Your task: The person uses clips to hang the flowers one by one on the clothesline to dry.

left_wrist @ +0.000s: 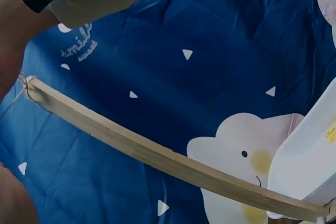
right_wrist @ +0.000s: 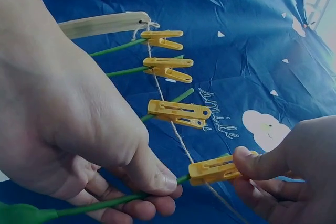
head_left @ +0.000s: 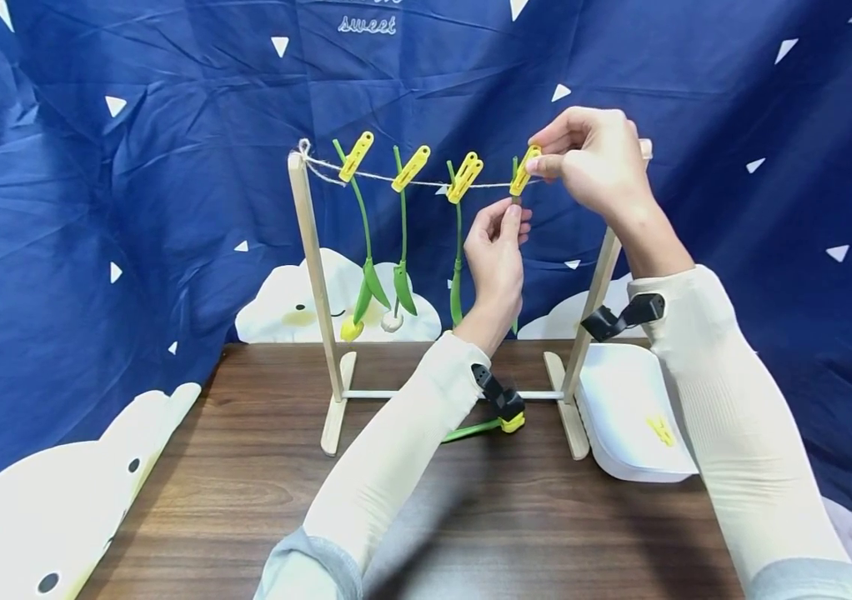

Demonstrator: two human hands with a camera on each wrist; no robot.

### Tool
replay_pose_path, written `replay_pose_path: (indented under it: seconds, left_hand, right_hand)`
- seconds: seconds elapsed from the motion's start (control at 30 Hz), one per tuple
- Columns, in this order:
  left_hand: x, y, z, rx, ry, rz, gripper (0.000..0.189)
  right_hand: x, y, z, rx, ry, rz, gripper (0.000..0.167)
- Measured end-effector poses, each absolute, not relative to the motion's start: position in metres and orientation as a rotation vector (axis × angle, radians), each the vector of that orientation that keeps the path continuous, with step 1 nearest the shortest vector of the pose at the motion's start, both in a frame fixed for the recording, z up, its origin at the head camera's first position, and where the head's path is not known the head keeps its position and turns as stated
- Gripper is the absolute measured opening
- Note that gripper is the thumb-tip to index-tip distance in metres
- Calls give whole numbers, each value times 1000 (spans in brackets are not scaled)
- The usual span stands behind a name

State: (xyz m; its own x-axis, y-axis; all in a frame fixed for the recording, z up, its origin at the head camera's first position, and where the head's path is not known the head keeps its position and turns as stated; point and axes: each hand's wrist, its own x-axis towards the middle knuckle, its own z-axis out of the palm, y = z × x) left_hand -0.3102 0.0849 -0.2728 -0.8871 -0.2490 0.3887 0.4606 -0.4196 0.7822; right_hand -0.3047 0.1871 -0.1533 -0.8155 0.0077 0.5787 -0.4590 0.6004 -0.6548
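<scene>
My right hand [head_left: 606,162] pinches the handle end of a yellow clothespin [right_wrist: 215,170] between thumb and fingers. The clothespin's jaws sit over the string [right_wrist: 179,139] and the top of a green flower stem [right_wrist: 113,201]. Just below it, my left hand [head_left: 497,258] holds that stem between thumb and fingertips. To the left along the string, three more yellow clothespins hold artificial flowers upside down by their stems; a yellow tulip [head_left: 352,329] and a white one [head_left: 392,321] show at the bottom. The left wrist view catches only parts of the hands at its left edge.
A wooden frame with posts [head_left: 313,267] carries the string above the brown table [head_left: 246,467]. Beneath it lies another yellow flower with a green stem [head_left: 471,431], partly behind my left arm. A white tray [head_left: 613,375] with yellow clothespins [head_left: 661,431] stands right of the frame.
</scene>
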Motion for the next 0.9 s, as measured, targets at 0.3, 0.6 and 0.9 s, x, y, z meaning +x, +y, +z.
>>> replay_pose_path:
  seconds: [0.3, 0.6, 0.9]
  left_hand:
    - [-310, 84, -273, -310, -1391, -2318, 23]
    - [-307, 74, -278, -352, -1510, -2241, 22]
    - [-284, 55, -277, -372, -1916, -1971, 50]
  right_hand:
    - [-302, 191, -156, 418, -2341, 1172, 34]
    - [-293, 199, -163, 439, -2303, 1201, 45]
    - [-282, 215, -175, 489, -2075, 1300, 21]
